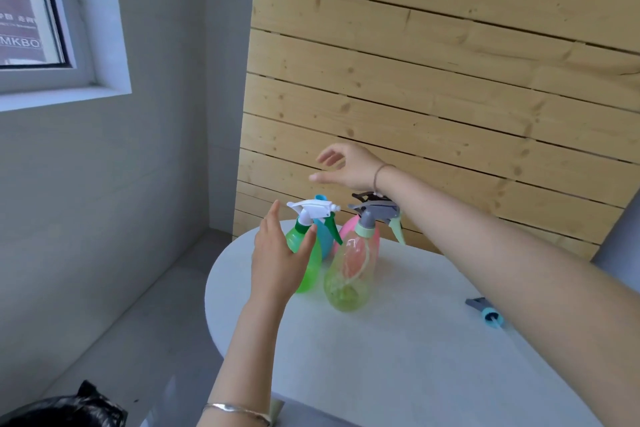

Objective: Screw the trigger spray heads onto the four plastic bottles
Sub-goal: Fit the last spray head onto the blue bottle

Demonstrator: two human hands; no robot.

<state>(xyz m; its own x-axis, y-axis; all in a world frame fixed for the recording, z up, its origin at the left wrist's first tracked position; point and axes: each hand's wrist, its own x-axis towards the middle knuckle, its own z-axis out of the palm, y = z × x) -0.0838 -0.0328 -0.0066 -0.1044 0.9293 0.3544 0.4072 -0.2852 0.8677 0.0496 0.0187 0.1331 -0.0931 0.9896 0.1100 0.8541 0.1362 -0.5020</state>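
Several plastic bottles stand grouped at the far left of the white table (398,340). The green bottle (310,263) carries a white and green trigger head (313,210). A yellow-green bottle (349,274) beside it wears a grey trigger head (375,213). Behind them stand a blue bottle (325,236) with its neck bare and a pink bottle (353,229) topped by a dark head. My left hand (278,253) is open, its fingers just in front of the green bottle. My right hand (344,165) hovers open above the group. A loose grey and blue spray head (485,312) lies at the right, partly hidden by my right forearm.
A wooden plank wall (450,80) rises right behind the table. A grey wall with a window (31,10) is at the left. A black bag (69,409) sits on the floor at the lower left, past the table's rounded edge.
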